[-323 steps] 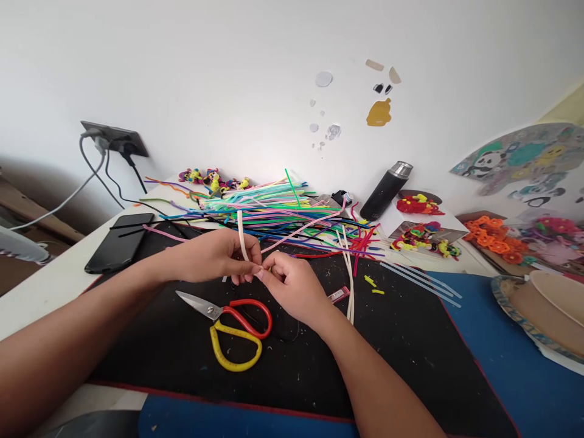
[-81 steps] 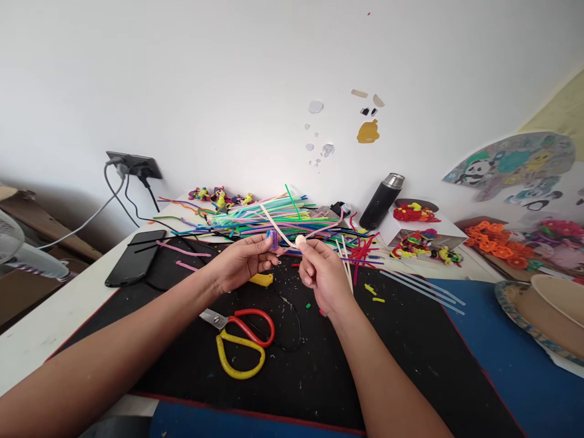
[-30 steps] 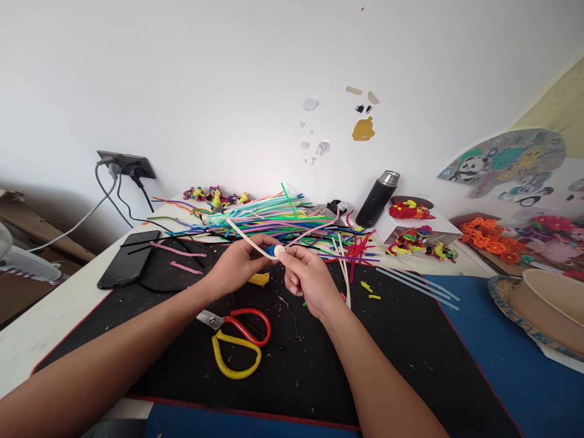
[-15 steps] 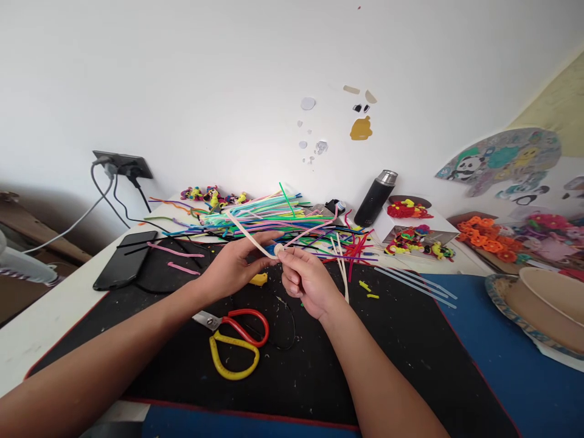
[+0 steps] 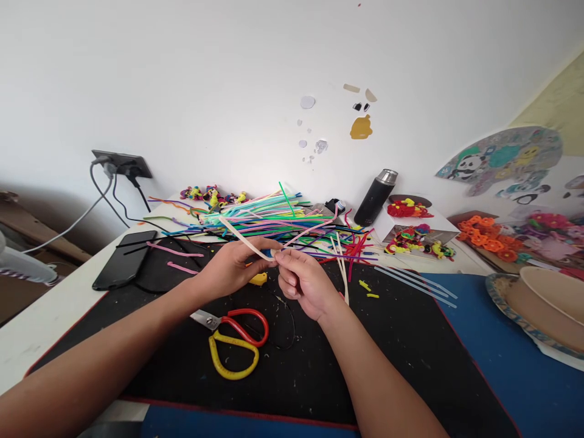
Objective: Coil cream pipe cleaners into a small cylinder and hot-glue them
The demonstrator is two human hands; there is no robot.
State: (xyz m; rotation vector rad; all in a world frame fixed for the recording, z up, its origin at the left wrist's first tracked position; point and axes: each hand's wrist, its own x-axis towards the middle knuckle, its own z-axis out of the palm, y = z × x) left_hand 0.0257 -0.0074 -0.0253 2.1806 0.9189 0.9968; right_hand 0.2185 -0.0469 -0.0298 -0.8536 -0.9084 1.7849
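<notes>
Cream fuzzy stem [image 5: 238,233] clamped in my right hand [image 5: 302,277].
Slants across my left hand [image 5: 233,263], closed on small blue piece [image 5: 266,252].

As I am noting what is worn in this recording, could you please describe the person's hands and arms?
The left hand and right hand are ungloved. No sleeve, watch or bracelet shows on the left forearm or right forearm, nor any ring on the visible fingers.

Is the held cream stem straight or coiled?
Nearly straight where visible: the cream stem slants past the left hand. Its pinched end is mostly hidden: cannot tell.
</notes>
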